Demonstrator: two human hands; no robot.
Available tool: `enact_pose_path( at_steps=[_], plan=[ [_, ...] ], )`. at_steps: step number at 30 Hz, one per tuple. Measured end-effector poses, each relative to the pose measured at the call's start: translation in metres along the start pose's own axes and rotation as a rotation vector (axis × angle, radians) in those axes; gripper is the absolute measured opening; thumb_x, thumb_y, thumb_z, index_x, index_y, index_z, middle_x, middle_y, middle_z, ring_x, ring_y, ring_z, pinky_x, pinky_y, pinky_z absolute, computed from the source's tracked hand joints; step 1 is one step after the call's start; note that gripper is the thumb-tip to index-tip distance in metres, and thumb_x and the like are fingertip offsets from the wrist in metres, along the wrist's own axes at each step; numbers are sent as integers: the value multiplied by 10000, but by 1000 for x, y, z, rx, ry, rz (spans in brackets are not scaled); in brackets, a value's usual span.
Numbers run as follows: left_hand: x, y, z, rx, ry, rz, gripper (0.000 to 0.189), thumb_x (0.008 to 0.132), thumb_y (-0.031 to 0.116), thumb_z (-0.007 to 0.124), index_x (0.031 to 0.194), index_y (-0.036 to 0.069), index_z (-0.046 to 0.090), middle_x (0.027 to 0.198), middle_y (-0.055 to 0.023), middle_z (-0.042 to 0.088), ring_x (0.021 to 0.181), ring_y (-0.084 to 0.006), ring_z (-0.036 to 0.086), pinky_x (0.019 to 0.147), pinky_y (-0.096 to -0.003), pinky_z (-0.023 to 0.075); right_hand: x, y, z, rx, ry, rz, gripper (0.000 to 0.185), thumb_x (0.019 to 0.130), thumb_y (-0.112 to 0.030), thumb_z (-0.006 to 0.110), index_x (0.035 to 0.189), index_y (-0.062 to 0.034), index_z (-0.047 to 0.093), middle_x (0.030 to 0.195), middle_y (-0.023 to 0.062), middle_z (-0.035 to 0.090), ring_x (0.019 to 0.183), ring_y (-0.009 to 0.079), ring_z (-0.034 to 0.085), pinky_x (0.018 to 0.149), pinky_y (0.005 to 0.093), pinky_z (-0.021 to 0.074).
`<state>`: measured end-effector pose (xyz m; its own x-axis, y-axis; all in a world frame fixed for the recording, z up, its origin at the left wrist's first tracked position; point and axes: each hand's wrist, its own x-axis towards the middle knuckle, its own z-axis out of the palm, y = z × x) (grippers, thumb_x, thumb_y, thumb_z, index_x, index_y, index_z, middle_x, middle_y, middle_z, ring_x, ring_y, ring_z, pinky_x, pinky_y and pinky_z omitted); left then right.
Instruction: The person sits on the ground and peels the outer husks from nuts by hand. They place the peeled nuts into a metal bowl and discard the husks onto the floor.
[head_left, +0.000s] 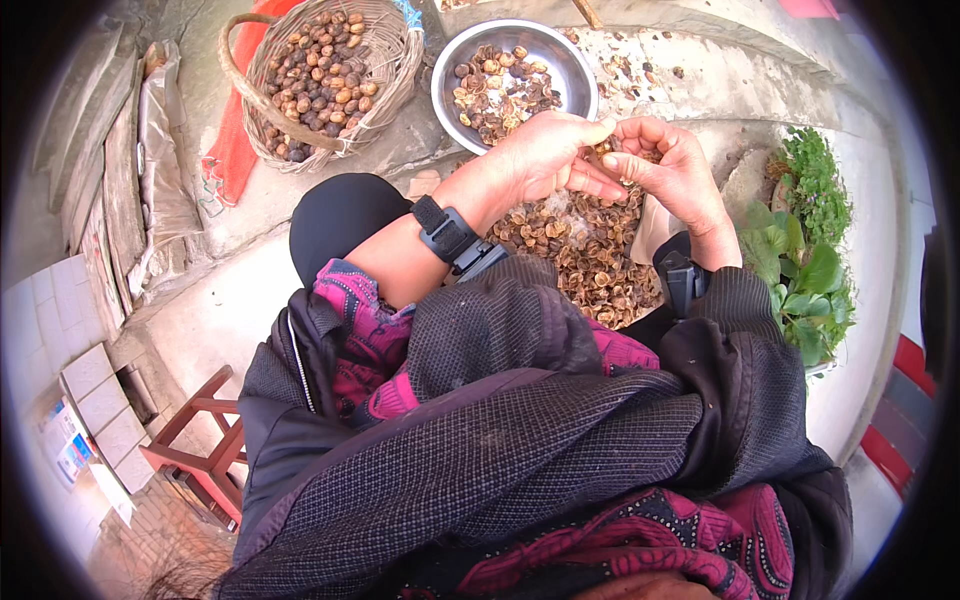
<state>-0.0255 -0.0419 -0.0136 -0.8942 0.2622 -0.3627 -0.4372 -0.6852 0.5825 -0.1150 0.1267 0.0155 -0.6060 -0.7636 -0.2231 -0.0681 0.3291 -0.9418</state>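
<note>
My left hand (551, 157) reaches in from the left, thumb and fingers around a small brown nut or shell piece (603, 147). Against it, my right hand (671, 161) has its fingers curled and its thumb pressed toward the same piece; brown shell also shows within its palm. The fingers hide most of what is held. Below both hands lies a heap of cracked brown shells (600, 277), spread between my legs. Just beyond my left hand stands a shiny metal basin (577, 71) with brown shelled pieces and nuts inside.
A wicker basket (394, 71) of round brown nuts stands at upper left, beside a red mesh bag (234, 154). Leafy plants (814, 277) grow at right. Shell scraps (630, 75) lie on the concrete step. A wooden stool (214, 457) and planks (120, 180) are at left.
</note>
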Motion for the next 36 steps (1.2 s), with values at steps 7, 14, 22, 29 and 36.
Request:
enact_pose_path(
  at_steps=[7, 14, 22, 29, 36],
  plan=[
    [-5, 3, -1, 333, 81, 144, 429, 976, 394, 541, 919, -24, 621, 796, -127, 663, 571, -124, 619, 463, -197, 459, -5, -11, -8, 289, -56, 110, 248, 860, -133, 721, 1081, -34, 668, 784, -9, 662, 554, 10, 475, 465, 165, 355],
    [-1, 0, 0, 240, 41, 240, 303, 953, 293, 611, 930, -9, 633, 791, -93, 658, 593, -103, 603, 461, -185, 424, -5, -9, -7, 380, 7, 73, 233, 882, -125, 695, 1097, -39, 666, 755, -22, 636, 499, 10, 398, 433, 169, 282],
    [-2, -1, 3, 210, -9, 371, 270, 986, 218, 553, 1023, -44, 606, 862, -116, 661, 653, -127, 627, 497, -201, 455, -5, -7, -6, 474, 51, 56, 248, 894, -116, 676, 1123, -22, 659, 759, 4, 633, 505, 24, 411, 429, 173, 316],
    [-2, 4, 1, 261, -38, 276, 287, 998, 232, 525, 1013, -47, 589, 848, -114, 646, 654, -142, 631, 496, -208, 455, -9, -9, -7, 452, 67, 76, 226, 908, -135, 664, 1100, -15, 660, 737, 3, 610, 508, 28, 427, 417, 177, 330],
    [0, -2, 7, 163, -6, 404, 275, 1004, 217, 508, 1007, -48, 585, 844, -111, 643, 711, -163, 638, 569, -244, 501, -3, -8, 5, 470, 151, 6, 200, 917, -143, 658, 1062, -6, 653, 734, 1, 607, 503, 19, 431, 423, 164, 334]
  ],
)
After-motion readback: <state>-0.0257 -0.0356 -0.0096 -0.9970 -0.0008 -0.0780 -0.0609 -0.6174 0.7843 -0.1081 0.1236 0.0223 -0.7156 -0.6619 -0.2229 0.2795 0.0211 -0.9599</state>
